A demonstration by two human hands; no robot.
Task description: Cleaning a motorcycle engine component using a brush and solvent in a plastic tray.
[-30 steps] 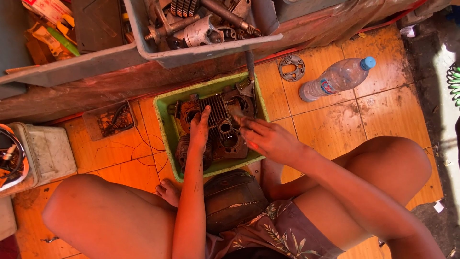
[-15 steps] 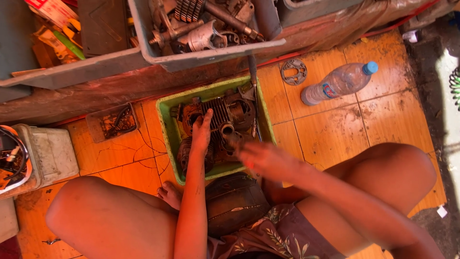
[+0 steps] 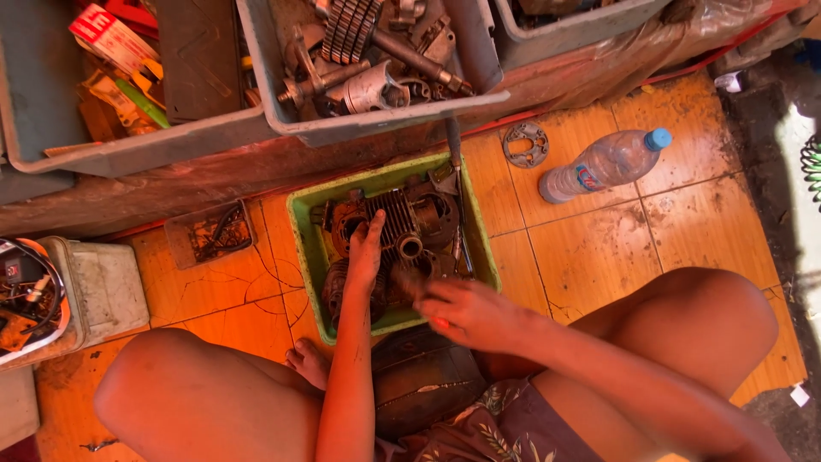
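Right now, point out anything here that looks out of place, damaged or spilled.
A plastic water bottle lies on its side on the orange tiled floor, beside a loose metal gasket ring. The tiles are cracked and grimy near the green tray. Nothing looks freshly spilled.

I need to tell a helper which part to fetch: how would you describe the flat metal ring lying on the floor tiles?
Start at the green tray of engine parts where the left hand rests. On the orange tiles past the tray's far right corner, beside the clear water bottle, lies the metal ring. It alone is flat, grey and pierced with holes.

left hand [image 3: 366,254] stretched forward palm down, right hand [image 3: 466,312] blurred, half curled
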